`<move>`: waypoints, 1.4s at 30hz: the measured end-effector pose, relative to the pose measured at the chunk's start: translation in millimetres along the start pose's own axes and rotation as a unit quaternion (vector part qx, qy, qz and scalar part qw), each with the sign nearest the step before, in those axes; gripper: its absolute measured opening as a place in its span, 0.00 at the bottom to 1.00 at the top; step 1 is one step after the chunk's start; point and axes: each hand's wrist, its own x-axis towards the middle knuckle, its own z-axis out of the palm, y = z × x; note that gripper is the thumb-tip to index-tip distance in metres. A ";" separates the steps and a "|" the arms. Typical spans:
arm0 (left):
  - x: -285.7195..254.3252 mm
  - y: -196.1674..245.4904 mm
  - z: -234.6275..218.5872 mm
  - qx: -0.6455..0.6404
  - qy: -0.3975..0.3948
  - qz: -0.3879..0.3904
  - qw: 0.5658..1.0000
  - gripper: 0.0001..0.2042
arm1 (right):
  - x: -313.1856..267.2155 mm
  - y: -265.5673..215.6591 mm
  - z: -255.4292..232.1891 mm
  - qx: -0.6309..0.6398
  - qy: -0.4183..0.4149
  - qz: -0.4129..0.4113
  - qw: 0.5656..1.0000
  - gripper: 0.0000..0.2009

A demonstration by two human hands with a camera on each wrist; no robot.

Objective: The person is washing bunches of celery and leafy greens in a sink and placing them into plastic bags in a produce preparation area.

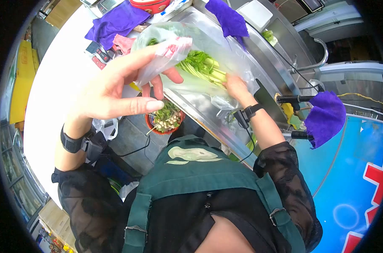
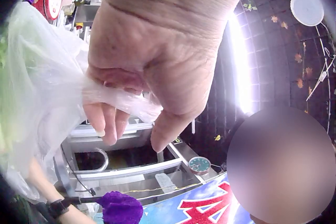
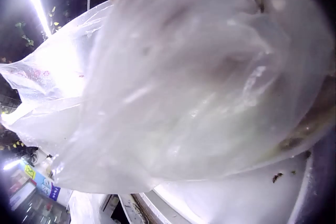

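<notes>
A clear plastic bag (image 1: 157,36) lies over the sink edge with green leafy stalks (image 1: 202,67) inside. The left hand (image 1: 120,82) holds up the bag's edge, which passes under its curled fingers; in the left wrist view the hand (image 2: 152,61) has the bag (image 2: 47,82) running across its fingers, thumb pointing down. At the pale stalk ends, the right hand (image 1: 237,87) grips the bunch at the bag's mouth. The right wrist view is mostly filled by the bag (image 3: 173,98), which hides the fingers.
Purple cloths (image 1: 120,23) lie at the back left, near red-handled tools (image 1: 99,62). Another purple cloth (image 1: 228,21) hangs by the sink (image 1: 263,63). An orange basket (image 1: 147,122) of small white roots stands below. A white table (image 1: 48,92) is on the left.
</notes>
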 end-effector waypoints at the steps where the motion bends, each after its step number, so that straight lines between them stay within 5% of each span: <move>1: 0.2 -3.6 -0.3 -0.002 0.000 0.000 1.000 0.40 | -1.7 6.7 11.6 0.014 0.025 0.001 1.000 0.20; 3: 1.7 -12.5 0.7 0.027 -0.038 0.071 0.996 0.36 | -1.7 10.2 16.5 0.027 0.050 0.003 0.998 0.20; 5: 3.3 -12.3 3.2 0.028 -0.037 0.059 0.997 0.36 | 10.4 13.0 13.7 0.043 -0.068 0.042 0.996 0.23; 12: 8.4 -15.1 6.9 0.022 -0.047 0.049 0.997 0.35 | 13.8 21.8 13.5 0.151 -0.032 0.019 0.988 0.27; 15: 7.7 -14.4 8.1 0.017 -0.049 0.045 0.998 0.35 | 6.4 18.1 2.6 0.183 -0.115 0.060 0.975 0.29; 21: 2.6 -9.3 9.8 0.000 -0.012 0.057 0.998 0.35 | -4.2 9.8 -5.6 0.111 0.055 0.042 0.991 0.31; 23: 4.5 -9.8 10.4 0.017 -0.017 0.066 0.998 0.34 | -9.4 8.3 -30.2 0.258 -0.069 0.111 0.957 0.28; 24: 5.5 -9.8 11.4 0.031 -0.018 0.075 0.997 0.34 | -4.6 15.9 -20.9 0.256 -0.063 0.112 0.958 0.28; 26: 7.1 -8.2 15.2 0.029 -0.027 0.072 0.997 0.33 | 5.2 26.7 5.5 0.216 -0.197 0.030 0.956 0.33; 31: 7.2 -12.5 18.2 0.005 -0.006 0.060 0.998 0.35 | -27.6 -4.7 -8.8 0.295 -0.084 0.062 0.950 0.33; 34: 9.6 -15.4 15.7 0.013 0.012 0.112 0.994 0.34 | -28.7 -4.8 -13.7 0.320 0.026 -0.010 0.947 0.32; 36: 14.4 -19.2 12.3 0.004 0.021 0.112 0.993 0.33 | -41.3 -27.6 -64.1 0.216 -0.001 0.065 0.974 0.28; 37: 18.7 -18.4 10.5 0.010 0.045 0.114 0.992 0.33 | -63.9 -49.4 -101.1 0.192 0.081 -0.062 0.976 0.24; 42: 39.1 -14.8 7.3 -0.017 0.119 0.129 0.984 0.30 | -127.2 -89.4 -169.0 0.095 0.192 -0.032 0.976 0.20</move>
